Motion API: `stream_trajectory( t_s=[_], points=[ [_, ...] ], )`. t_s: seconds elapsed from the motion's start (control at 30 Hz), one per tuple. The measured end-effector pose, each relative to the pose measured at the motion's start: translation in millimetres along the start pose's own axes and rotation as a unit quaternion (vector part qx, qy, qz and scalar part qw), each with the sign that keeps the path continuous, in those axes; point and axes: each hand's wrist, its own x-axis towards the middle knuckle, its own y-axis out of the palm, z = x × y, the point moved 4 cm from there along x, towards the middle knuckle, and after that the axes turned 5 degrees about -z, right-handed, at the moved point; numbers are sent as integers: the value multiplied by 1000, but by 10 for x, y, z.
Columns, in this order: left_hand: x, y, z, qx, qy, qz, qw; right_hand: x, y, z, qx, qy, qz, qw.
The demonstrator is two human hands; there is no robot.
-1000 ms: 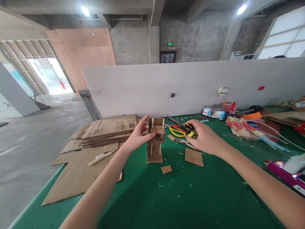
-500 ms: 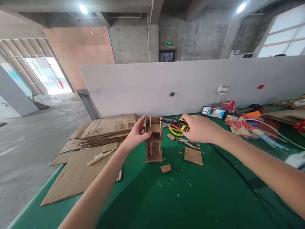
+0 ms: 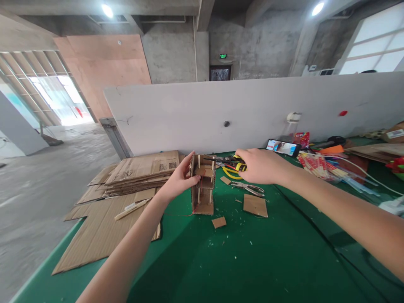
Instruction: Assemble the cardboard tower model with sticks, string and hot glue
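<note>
A small upright cardboard structure (image 3: 206,206) with shelf-like levels and thin wooden posts stands on the green table. My left hand (image 3: 182,179) grips its left side, thumb at the front and fingers behind. A thin red wire runs down its left part and out onto the table. My right hand (image 3: 257,165) is closed on yellow-and-black handled pliers (image 3: 240,166), whose dark jaws reach into the top level between the posts. Under that hand lies another pair of pliers (image 3: 249,188) with metal handles, plus a yellow-handled tool (image 3: 231,173) partly hidden.
Stacked cardboard sheets (image 3: 142,172) lie at left, with a pale cutter-like tool (image 3: 131,209) on them. Cardboard pieces (image 3: 255,205) and scraps dot the table. At right are a phone (image 3: 283,147), packaged sticks (image 3: 317,166) and cables. A white partition (image 3: 176,118) stands behind.
The pliers in my right hand have moved left, their jaws now further into the top level of the cardboard structure. My left hand keeps its hold.
</note>
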Motion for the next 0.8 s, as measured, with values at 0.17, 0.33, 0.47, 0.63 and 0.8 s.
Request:
stream_trajectory(
  t_s=[0.17,0.33,0.47,0.63,0.8],
  points=[
    [-11,21,-9,-3,-7,10,1000,18,-7,-5,2,8,5,1000],
    [-15,27,-15,9,-7,21,1000,24,-33,8,-10,7,7,1000],
    [-30,48,-24,32,-10,22,999,29,-52,26,-18,2,18,1000],
    [-49,114,18,95,17,-21,995,26,-59,36,-30,-10,13,999],
    [-42,140,92,100,31,-56,993,16,-59,34,-31,-10,7,999]
  ],
)
